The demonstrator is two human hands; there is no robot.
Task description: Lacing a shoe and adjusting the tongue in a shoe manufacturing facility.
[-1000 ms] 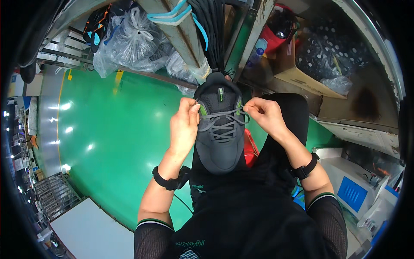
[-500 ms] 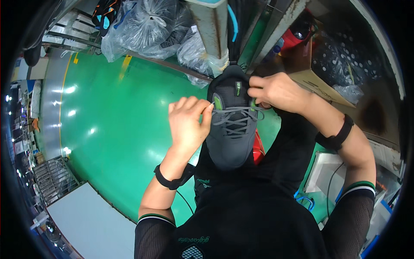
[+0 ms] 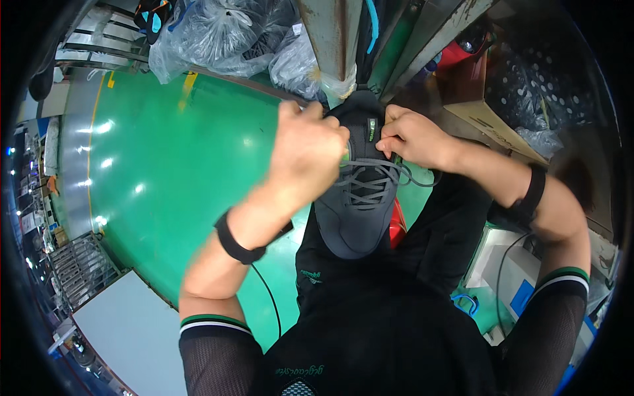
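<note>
A dark grey lace-up sneaker (image 3: pixel 356 228) is held toe toward me above my lap, its tongue (image 3: pixel 360 132) at the far end. Grey shoelaces (image 3: pixel 366 188) cross its front, and one strand loops out to the right below my right hand. My left hand (image 3: pixel 307 152), slightly blurred, is closed at the left side of the collar; its fingertips and whatever they grip are hidden. My right hand (image 3: pixel 413 135) pinches beside the tongue at the top right eyelets, apparently on the shoelace. A small green patch shows at the eyelets on each side.
Clear plastic bags (image 3: pixel 221 39) lie at the back left beside a rusty metal post (image 3: pixel 333 46). An open cardboard box (image 3: pixel 495 129) with dark plastic stands at the right. A red object (image 3: pixel 397 224) shows behind the shoe. A white tabletop (image 3: pixel 132 336) is at the lower left.
My left hand has moved up and right from the left eyelets to the collar and turned its back up. My right fingers have shifted slightly down. The right shoelace loop hangs longer.
</note>
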